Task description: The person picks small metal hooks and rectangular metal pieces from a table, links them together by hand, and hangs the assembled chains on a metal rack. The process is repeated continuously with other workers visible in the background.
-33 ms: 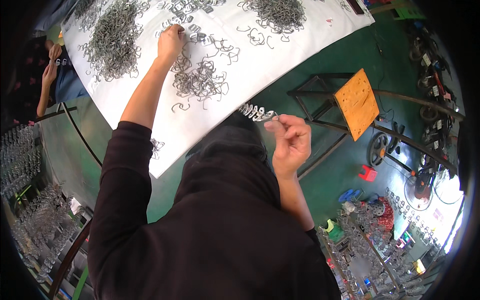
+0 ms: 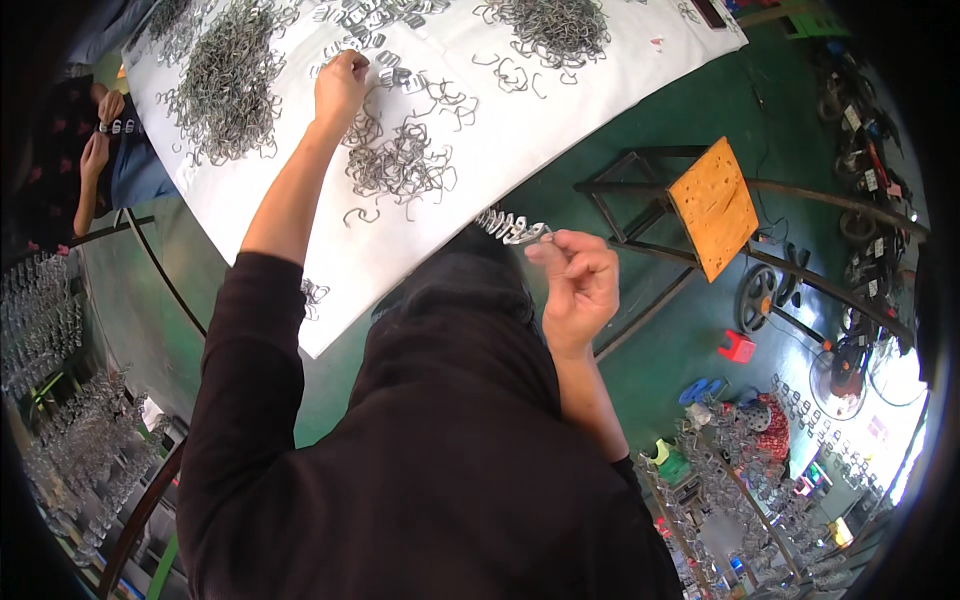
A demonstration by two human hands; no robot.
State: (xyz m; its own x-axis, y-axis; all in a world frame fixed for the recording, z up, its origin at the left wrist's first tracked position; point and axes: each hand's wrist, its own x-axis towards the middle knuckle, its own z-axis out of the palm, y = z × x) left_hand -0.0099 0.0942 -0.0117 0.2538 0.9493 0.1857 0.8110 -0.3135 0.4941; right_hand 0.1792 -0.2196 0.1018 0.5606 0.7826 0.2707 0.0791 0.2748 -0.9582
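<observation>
My left hand (image 2: 342,88) reaches out over the white-covered table (image 2: 545,130). Its fingertips are pinched together among small shiny metal buckles (image 2: 395,76), and whatever lies between them is hidden. Closer to me than that hand lies a loose pile of bent wire hooks (image 2: 400,165). Beyond the table's near edge, my right hand (image 2: 580,290) is closed in a pinch on one end of a string of metal buckles (image 2: 508,226). The buckles hang in a row, one behind another, and the far end of the row meets the table edge.
Larger heaps of wire hooks sit at the left (image 2: 228,85) and far side (image 2: 560,28) of the table. A wooden-topped stool (image 2: 713,210) stands to the right. Another person's hands (image 2: 100,130) hold small metal pieces at far left. Racks of hanging metal parts (image 2: 740,500) fill the lower right.
My right hand has shifted very slightly to the left with the string of buckles. The left hand stays in practically the same place.
</observation>
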